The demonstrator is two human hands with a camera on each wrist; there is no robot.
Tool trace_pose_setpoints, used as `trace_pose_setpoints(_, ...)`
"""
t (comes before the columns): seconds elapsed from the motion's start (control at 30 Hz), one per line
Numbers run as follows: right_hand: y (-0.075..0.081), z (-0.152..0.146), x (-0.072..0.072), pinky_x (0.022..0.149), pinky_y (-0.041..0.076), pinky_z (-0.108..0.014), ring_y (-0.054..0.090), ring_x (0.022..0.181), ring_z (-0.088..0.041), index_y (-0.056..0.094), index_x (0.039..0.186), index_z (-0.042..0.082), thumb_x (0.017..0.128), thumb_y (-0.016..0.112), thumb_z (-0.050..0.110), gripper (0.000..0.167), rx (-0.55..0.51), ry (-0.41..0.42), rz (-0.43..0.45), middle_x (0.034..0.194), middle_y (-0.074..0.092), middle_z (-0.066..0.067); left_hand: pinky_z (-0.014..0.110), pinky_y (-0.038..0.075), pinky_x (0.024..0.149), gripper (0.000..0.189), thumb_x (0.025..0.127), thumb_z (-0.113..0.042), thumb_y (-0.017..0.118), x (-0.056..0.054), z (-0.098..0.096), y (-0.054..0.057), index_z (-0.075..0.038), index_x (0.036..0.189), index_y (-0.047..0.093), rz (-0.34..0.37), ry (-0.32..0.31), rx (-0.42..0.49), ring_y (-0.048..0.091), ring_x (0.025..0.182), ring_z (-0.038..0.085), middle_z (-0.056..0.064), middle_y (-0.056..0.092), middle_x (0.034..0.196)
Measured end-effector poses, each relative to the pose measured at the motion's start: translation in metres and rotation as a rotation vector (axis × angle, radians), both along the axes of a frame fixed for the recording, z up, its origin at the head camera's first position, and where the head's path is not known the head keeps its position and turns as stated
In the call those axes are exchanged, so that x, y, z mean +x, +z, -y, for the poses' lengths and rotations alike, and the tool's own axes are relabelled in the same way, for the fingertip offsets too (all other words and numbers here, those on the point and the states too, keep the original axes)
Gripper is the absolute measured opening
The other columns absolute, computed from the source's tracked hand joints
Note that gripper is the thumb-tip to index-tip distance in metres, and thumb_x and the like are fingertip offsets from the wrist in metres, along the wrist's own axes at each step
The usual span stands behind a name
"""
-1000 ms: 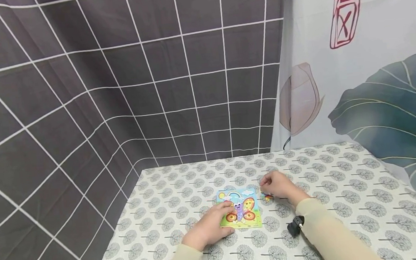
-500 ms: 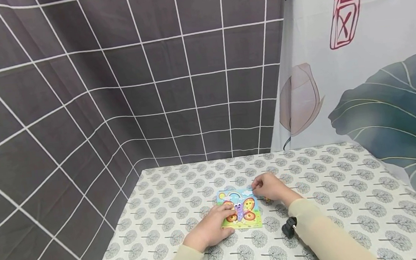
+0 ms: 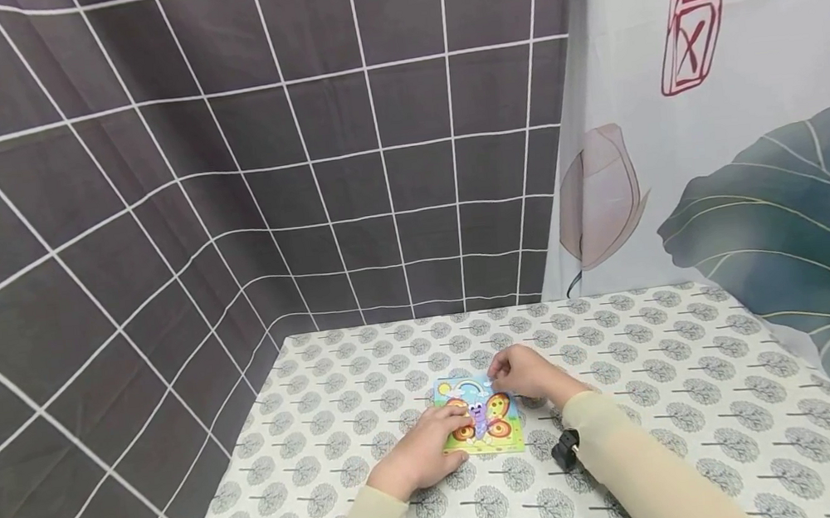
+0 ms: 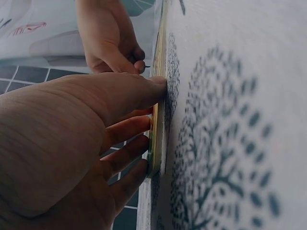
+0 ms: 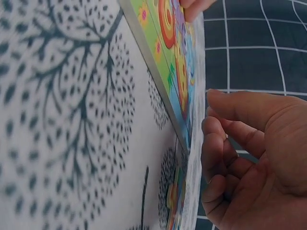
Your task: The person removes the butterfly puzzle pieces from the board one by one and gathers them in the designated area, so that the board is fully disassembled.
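A square butterfly jigsaw puzzle (image 3: 503, 442) lies flat on the table. My left hand (image 3: 424, 450) rests over its left side, fingers stretched across the picture and thumb by the near edge; in the left wrist view the thumb (image 4: 144, 88) touches the board's edge. Over the puzzle's top right corner is my right hand (image 3: 527, 373), thumb and fingers curled together. A thin dark sliver, seemingly a puzzle piece (image 4: 147, 68), shows at its fingertips in the left wrist view; its face is hidden. In the right wrist view the right hand (image 5: 254, 143) is just above the board.
Colourful loose pieces (image 5: 173, 201) lie on the table beyond the puzzle's right edge, mostly hidden in the head view. The tablecloth (image 3: 351, 373) has a tree print. A dark checked curtain (image 3: 348, 182) and a pale floral curtain (image 3: 651, 211) stand around the table.
My right hand has moved left from the loose pieces beside the puzzle to over its top right corner. My left hand stays where it was on the puzzle.
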State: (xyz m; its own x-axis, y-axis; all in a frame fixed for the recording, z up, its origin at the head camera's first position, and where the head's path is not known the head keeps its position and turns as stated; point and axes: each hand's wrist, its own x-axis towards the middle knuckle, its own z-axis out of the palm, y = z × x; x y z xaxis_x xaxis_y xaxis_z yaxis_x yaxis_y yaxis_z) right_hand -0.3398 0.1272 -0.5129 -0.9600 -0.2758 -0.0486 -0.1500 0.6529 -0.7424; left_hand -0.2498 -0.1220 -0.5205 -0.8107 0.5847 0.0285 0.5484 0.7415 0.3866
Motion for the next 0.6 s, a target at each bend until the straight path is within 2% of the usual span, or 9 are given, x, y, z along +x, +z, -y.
trace_pose_setpoints(0.4,0.002,0.015,0.002,0.062,0.052,-0.029,0.058,0.067,-0.015,0.076,0.092,0.013,0.081,0.087,0.010,0.016,0.099,0.045,-0.006,0.075,0.064,0.000,0.047,0.037,0.122,0.058,0.093,-0.024,0.076,-0.001,-0.001,-0.002,-0.016,0.148,0.060,0.000,0.006,0.002,0.042,0.146,0.025,-0.001,0.049,0.157)
trace_pose_setpoints(0.6,0.003,0.021,0.002,0.061,0.051,-0.029,0.058,0.066,-0.015,0.076,0.090,0.014,0.080,0.086,0.009,0.015,0.114,0.067,-0.013,0.074,0.063,0.000,0.050,0.034,0.123,0.058,0.093,-0.023,0.076,-0.001,0.000,-0.003,-0.016,0.148,0.060,0.008,0.010,0.007,0.040,0.148,0.030,-0.001,0.049,0.158)
